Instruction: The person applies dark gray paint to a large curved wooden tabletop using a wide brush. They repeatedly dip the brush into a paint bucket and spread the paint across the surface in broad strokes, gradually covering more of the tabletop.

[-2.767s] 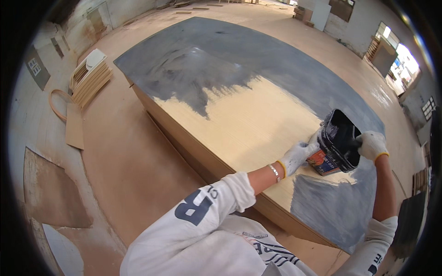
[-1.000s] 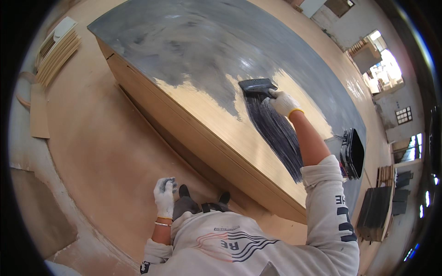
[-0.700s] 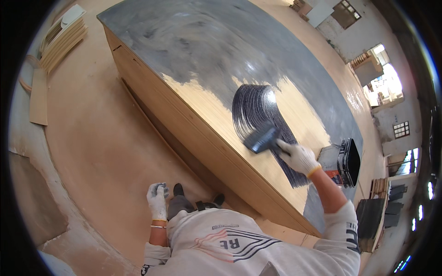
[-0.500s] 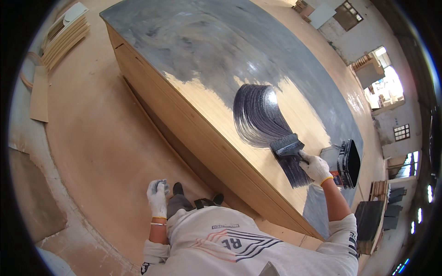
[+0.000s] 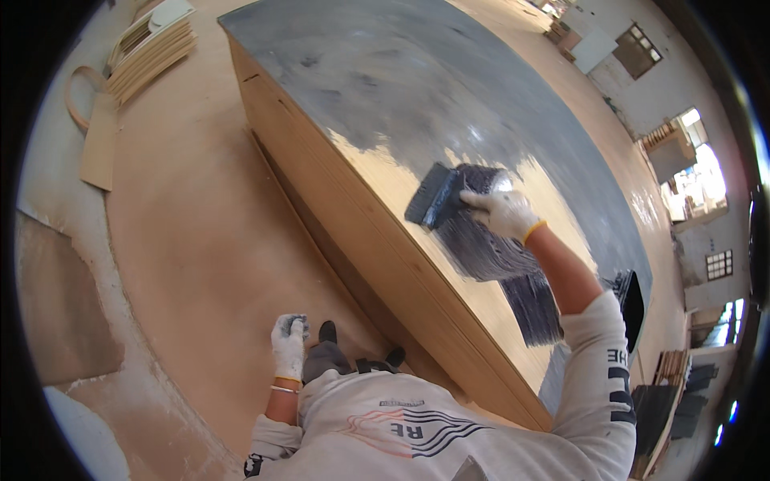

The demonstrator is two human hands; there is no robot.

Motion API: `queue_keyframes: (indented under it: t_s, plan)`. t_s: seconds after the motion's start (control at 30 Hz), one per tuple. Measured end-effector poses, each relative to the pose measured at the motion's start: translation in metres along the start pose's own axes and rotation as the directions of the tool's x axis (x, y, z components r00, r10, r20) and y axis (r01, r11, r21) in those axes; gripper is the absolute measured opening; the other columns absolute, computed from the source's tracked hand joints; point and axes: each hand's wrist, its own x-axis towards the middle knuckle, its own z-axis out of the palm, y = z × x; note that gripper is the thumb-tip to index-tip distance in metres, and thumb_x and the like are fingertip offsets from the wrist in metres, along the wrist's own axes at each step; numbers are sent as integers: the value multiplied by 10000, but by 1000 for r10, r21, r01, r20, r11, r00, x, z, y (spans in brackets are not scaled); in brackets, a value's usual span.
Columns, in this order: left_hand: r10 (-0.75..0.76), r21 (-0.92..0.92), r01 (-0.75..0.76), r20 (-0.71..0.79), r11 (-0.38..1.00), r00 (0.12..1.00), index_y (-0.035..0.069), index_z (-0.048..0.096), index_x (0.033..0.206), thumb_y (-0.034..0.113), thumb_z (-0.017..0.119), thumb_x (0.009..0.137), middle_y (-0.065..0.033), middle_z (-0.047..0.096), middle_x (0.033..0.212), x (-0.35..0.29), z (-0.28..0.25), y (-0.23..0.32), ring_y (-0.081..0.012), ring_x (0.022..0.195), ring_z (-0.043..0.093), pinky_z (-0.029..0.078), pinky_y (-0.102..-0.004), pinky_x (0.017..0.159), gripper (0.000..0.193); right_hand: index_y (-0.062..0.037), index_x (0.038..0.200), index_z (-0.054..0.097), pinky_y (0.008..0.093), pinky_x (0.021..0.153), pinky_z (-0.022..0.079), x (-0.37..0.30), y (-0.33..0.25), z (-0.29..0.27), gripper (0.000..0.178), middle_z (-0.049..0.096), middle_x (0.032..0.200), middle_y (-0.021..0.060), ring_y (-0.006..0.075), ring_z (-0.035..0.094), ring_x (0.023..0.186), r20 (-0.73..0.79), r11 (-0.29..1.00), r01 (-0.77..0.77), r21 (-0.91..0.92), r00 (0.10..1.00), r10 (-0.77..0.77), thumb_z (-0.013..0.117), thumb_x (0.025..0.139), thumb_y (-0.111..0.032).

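Observation:
My right hand (image 5: 507,215), in a white work glove, grips the handle of a wide flat brush (image 5: 439,195). The brush's bristle edge lies against a long stack of wood boards (image 5: 385,227) near its left edge. Fresh dark, wet coating (image 5: 486,248) spreads in curved streaks beneath my hand and forearm. Bare pale wood shows around it, and a dried-looking grey coat (image 5: 385,76) covers the far part of the top. My left hand (image 5: 290,346), also gloved, hangs beside my body with its fingers curled; grey stains mark the fingertips, and what it may hold is hidden.
A black bucket (image 5: 634,309) stands on the right side of the top, partly hidden by my right sleeve. Curved pale boards (image 5: 152,60) are piled at far left on the floor (image 5: 188,208). Dark panels (image 5: 654,417) lean at the right.
My right hand has swept the brush up and to the left from beside the bucket, over the dark streaks toward the board's left edge. My left hand stays curled beside my body.

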Motion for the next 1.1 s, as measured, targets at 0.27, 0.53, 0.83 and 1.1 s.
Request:
queue_keyframes:
  t_s: [0.27,0.53,0.83,1.1]
  plan:
    - [-56,-1,57,-231,998,971,41,677,1065,41,589,1047,-43,728,994,-22,-53,-33,-128,832,693,584,-280,706,90,-328,1491,637,419,924,591,142,-26,-29,504,759,1284,96,337,734,1106,-41,999,37,-10,998,-37,651,1002,-205]
    - [-393,-11,439,-465,898,793,46,653,1055,139,644,979,-71,678,830,-68,-153,-206,-179,620,660,535,-334,495,120,-358,1288,757,457,770,554,17,50,0,413,722,908,87,314,707,856,136,839,512,-181,858,-495,645,981,-104]
    - [-480,-28,541,-500,841,721,34,658,1052,113,649,959,-76,644,736,-101,-156,-232,-199,558,633,522,-363,467,122,-353,1198,802,376,694,570,146,14,-22,489,696,816,44,229,684,750,-16,744,571,-347,790,-613,654,922,22]
    - [-409,-150,395,-543,906,733,64,643,1071,122,655,987,-46,632,770,-116,-149,-206,-158,567,594,485,-322,476,103,-407,1316,762,375,897,590,272,-51,-71,481,800,1088,28,273,738,961,6,721,575,-386,783,-622,622,992,-81]
